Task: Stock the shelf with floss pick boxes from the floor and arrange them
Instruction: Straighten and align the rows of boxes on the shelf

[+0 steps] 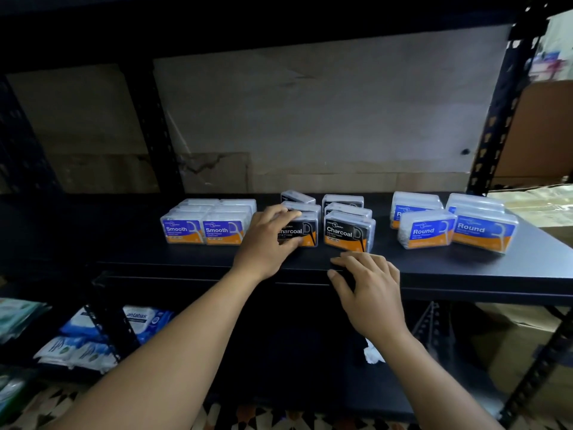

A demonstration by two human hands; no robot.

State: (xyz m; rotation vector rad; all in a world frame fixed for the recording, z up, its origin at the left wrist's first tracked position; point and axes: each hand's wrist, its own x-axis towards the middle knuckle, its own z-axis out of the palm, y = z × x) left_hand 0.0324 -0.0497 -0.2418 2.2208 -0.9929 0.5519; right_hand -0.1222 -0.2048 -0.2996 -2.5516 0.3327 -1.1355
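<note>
On the black shelf stand three groups of clear floss pick boxes. Blue "Smooth" boxes are at the left, black "Charcoal" boxes in the middle, blue "Round" boxes at the right. My left hand grips the front left Charcoal box, thumb below and fingers over its top. My right hand lies flat on the shelf's front edge just before the right Charcoal row, fingers spread, holding nothing.
Black perforated uprights frame the shelf bay, with cardboard behind. Packs of wipes lie on a lower shelf at the left. Cardboard boxes sit at the right. Patterned floor tiles show at the bottom.
</note>
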